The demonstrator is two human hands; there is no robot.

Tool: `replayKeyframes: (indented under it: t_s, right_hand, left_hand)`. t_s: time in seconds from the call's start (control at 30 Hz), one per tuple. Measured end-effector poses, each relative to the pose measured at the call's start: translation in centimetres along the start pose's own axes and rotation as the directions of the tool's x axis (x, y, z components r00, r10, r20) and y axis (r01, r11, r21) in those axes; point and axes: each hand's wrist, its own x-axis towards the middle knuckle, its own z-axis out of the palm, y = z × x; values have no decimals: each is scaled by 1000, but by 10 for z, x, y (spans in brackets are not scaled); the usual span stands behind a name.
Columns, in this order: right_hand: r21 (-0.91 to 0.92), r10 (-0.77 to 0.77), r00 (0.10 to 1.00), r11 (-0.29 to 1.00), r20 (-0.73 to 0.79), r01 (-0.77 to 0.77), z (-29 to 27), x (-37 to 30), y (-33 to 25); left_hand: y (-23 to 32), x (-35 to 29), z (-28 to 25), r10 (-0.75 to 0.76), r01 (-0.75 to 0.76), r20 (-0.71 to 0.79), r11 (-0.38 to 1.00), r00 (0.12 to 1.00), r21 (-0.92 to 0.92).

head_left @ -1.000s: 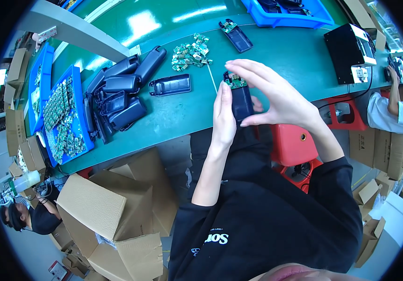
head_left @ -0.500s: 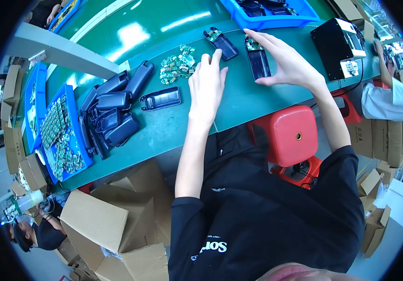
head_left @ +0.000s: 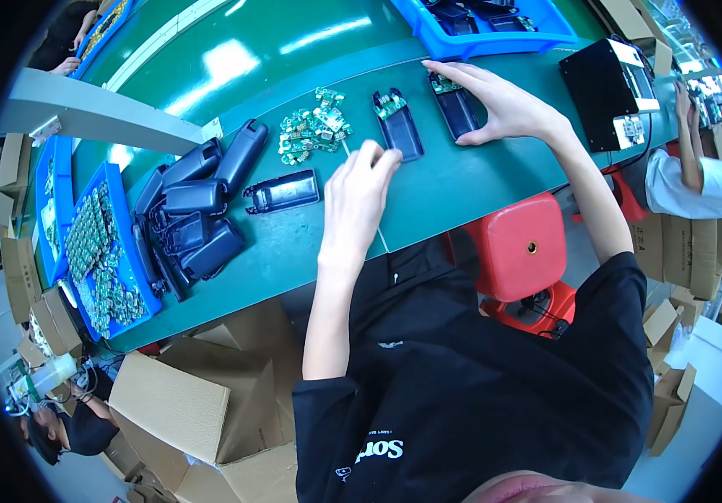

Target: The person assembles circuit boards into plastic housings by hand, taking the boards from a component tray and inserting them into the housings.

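My left hand (head_left: 354, 201) has its fingers bent together, their tips against the lower left corner of a dark plastic housing (head_left: 402, 138) that has a green circuit board (head_left: 389, 105) at its upper end. Spread along a second such housing (head_left: 459, 115), my right hand (head_left: 508, 105) grips it with fingers at the top end and thumb at the bottom. Both housings lie on the green table (head_left: 294, 260). Left of my left hand rests a hollow housing half (head_left: 284, 192) without a board. A heap of loose circuit boards (head_left: 315, 126) sits just beyond.
Several dark housings (head_left: 197, 197) are piled at the left, beside blue trays of circuit boards (head_left: 150, 285). A blue bin (head_left: 495, 40) stands at the back, a black box-shaped device (head_left: 600, 96) at the right. Cardboard boxes (head_left: 168, 402) and a red stool (head_left: 524, 247) are near the table's front.
The left housing has moved nearer to me and stands straighter. My left hand has drawn back toward its lower end with fingers more bent. The right hand keeps around its housing, shifted slightly left.
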Motion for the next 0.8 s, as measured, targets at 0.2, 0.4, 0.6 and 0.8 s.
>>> replayKeyframes:
  t_s: [0.2,0.4,0.6,0.8]
  right_hand:
    - [-36,-84,987,996,-140,79,1,16,-20]
    - [-108,-241,962,968,-131,227,27,57,-43]
    - [33,-141,980,989,-140,147,35,61,-41]
    - [-28,-182,947,983,-265,181,36,63,-41]
  left_hand:
    - [5,-14,-1,14,-14,6,999,1000,-37]
    - [1,-16,3,14,-16,-37,998,999,-56]
    - [1,-18,8,17,-21,-67,998,998,-57]
    - [0,-18,8,5,-9,-68,998,998,-66]
